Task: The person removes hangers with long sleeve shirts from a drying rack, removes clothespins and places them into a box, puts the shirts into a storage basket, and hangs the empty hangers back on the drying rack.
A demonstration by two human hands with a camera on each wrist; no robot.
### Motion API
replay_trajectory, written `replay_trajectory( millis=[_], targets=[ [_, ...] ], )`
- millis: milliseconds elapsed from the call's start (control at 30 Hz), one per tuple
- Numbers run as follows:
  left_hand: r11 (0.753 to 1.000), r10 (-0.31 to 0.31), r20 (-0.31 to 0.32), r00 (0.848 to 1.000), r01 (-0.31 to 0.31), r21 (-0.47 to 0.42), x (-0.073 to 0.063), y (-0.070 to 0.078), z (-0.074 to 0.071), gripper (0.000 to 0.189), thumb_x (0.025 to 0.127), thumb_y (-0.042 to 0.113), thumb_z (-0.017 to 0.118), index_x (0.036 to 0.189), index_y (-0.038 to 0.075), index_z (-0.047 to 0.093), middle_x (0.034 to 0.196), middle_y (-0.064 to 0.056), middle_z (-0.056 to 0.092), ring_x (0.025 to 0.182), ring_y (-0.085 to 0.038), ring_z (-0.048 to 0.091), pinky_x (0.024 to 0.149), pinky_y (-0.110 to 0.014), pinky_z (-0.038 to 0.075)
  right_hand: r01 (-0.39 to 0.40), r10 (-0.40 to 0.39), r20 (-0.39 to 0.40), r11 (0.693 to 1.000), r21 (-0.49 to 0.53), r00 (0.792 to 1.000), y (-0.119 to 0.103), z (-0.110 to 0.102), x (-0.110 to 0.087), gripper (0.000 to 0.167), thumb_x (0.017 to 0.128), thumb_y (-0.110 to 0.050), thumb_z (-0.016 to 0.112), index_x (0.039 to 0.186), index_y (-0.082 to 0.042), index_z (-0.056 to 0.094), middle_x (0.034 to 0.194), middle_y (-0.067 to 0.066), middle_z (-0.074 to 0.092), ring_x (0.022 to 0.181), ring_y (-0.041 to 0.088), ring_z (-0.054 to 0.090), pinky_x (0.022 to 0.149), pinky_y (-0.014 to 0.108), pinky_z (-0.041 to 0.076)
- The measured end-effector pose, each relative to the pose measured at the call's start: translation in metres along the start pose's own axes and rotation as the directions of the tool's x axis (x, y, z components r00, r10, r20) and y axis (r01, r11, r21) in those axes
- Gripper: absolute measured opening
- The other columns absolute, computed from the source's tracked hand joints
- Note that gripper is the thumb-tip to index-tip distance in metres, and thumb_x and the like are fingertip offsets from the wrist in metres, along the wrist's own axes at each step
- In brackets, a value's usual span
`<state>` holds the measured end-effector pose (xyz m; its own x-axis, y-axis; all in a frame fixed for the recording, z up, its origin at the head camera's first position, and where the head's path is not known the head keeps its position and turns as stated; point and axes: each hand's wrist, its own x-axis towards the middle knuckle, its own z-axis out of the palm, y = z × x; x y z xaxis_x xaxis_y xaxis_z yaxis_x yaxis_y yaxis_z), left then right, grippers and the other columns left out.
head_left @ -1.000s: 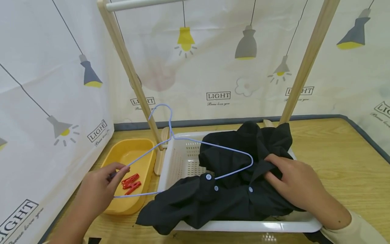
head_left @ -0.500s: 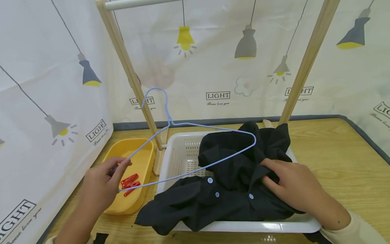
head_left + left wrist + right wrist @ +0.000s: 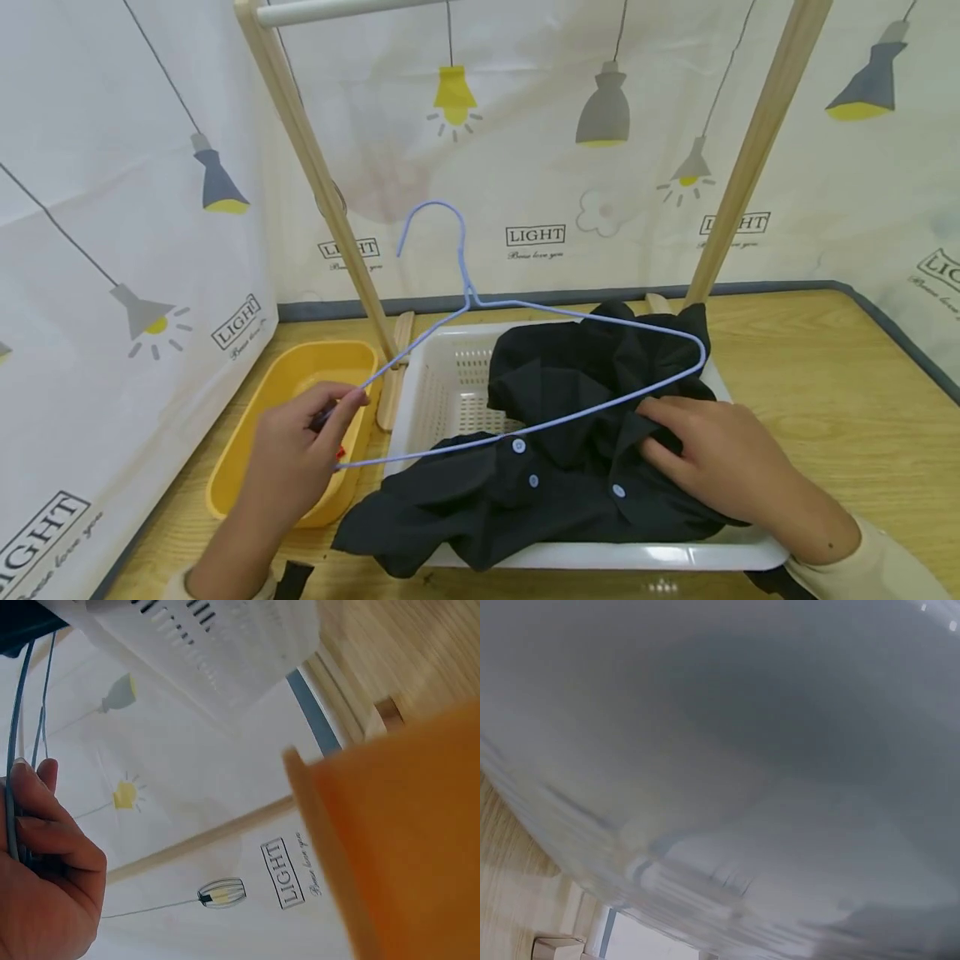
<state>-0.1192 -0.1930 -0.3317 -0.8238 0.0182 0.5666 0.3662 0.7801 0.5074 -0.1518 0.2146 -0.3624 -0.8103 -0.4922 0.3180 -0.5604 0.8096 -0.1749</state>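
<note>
My left hand pinches the left end of a light blue wire clothes hanger, whose hook points up. The hanger is tilted over a black shirt with pale buttons. My right hand grips the shirt's edge between thumb and fingers. The shirt lies crumpled in a white perforated basket and drapes over its front left rim. In the left wrist view, my left hand has its fingers curled round the hanger wire. The right wrist view shows mostly a blurred pale surface; that hand is hidden there.
A yellow tray stands left of the basket; a bit of a red clothespin shows in it behind my left hand. Behind rises a rack with wooden posts and a white top bar. Wooden tabletop extends right.
The hanger has come up out of the shirt's folds and then swung right, carried by my left hand. My right hand stays almost in place on the shirt.
</note>
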Motion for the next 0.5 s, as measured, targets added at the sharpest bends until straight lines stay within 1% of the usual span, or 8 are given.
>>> replay_trajectory(
  millis=[133,267,300,333,400,433,500],
  targets=[
    [0.996,0.048,-0.049,0.998,-0.051,-0.069,0.003,0.008,0.008,0.006,0.092,0.009,0.071,0.088,0.012,0.075,0.055,0.009,0.048,0.041,0.002,0.037,0.040,-0.015,0.034,-0.013,0.014,-0.027,0.999,0.045,1.000,0.003,-0.001,0.001,0.028,0.087,-0.026,0.072,0.113,-0.015,0.072,0.109,0.004,0.075,0.094,0.026,0.072,0.076,0.049,0.056],
    [0.990,0.070,-0.067,0.995,-0.077,-0.119,0.008,0.014,0.015,0.005,0.091,0.007,0.072,0.088,0.011,0.075,0.057,0.008,0.048,0.043,0.001,0.036,0.042,-0.015,0.033,-0.040,0.044,-0.027,0.990,0.136,0.999,0.005,-0.005,0.001,0.033,0.088,-0.023,0.072,0.121,-0.019,0.067,0.112,0.001,0.074,0.096,0.024,0.071,0.080,0.047,0.055],
    [0.988,0.070,-0.067,0.995,-0.079,-0.130,0.009,0.015,0.017,0.005,0.091,0.007,0.072,0.088,0.011,0.075,0.057,0.008,0.048,0.043,0.000,0.036,0.042,-0.016,0.033,-0.040,0.046,-0.032,0.986,0.161,0.998,0.006,-0.006,0.000,0.035,0.088,-0.021,0.072,0.122,-0.021,0.066,0.113,-0.001,0.073,0.097,0.021,0.070,0.081,0.045,0.054],
    [0.986,0.077,-0.072,0.994,-0.086,-0.139,0.010,0.016,0.018,0.006,0.091,0.007,0.072,0.088,0.011,0.075,0.057,0.009,0.047,0.044,0.000,0.036,0.043,-0.016,0.032,-0.042,0.051,-0.038,0.980,0.195,0.998,0.007,-0.007,0.000,0.036,0.088,-0.018,0.072,0.123,-0.024,0.065,0.113,-0.004,0.072,0.097,0.018,0.068,0.082,0.039,0.053],
    [0.984,0.078,-0.075,0.994,-0.089,-0.157,0.011,0.017,0.020,0.006,0.091,0.007,0.072,0.088,0.011,0.075,0.058,0.009,0.047,0.044,-0.001,0.036,0.043,-0.016,0.032,-0.034,0.050,-0.056,0.963,0.269,0.997,0.011,-0.009,0.000,0.044,0.086,-0.012,0.073,0.126,-0.026,0.062,0.112,-0.008,0.069,0.097,0.010,0.064,0.084,0.028,0.049],
    [0.983,0.076,-0.075,0.994,-0.088,-0.161,0.011,0.017,0.020,0.006,0.091,0.007,0.071,0.088,0.011,0.075,0.058,0.009,0.048,0.045,-0.001,0.037,0.043,-0.016,0.032,-0.031,0.053,-0.061,0.949,0.312,0.997,0.013,-0.010,-0.001,0.049,0.084,-0.009,0.074,0.128,-0.027,0.060,0.112,-0.009,0.067,0.097,0.008,0.061,0.085,0.023,0.047],
    [0.983,0.072,-0.073,0.995,-0.083,-0.164,0.010,0.017,0.021,0.006,0.091,0.008,0.072,0.088,0.012,0.075,0.058,0.009,0.048,0.044,-0.001,0.037,0.043,-0.016,0.033,-0.034,0.062,-0.058,0.914,0.405,0.996,0.018,-0.013,-0.001,0.056,0.084,-0.004,0.074,0.132,-0.027,0.058,0.111,-0.011,0.064,0.098,0.003,0.058,0.086,0.014,0.041]
  ],
)
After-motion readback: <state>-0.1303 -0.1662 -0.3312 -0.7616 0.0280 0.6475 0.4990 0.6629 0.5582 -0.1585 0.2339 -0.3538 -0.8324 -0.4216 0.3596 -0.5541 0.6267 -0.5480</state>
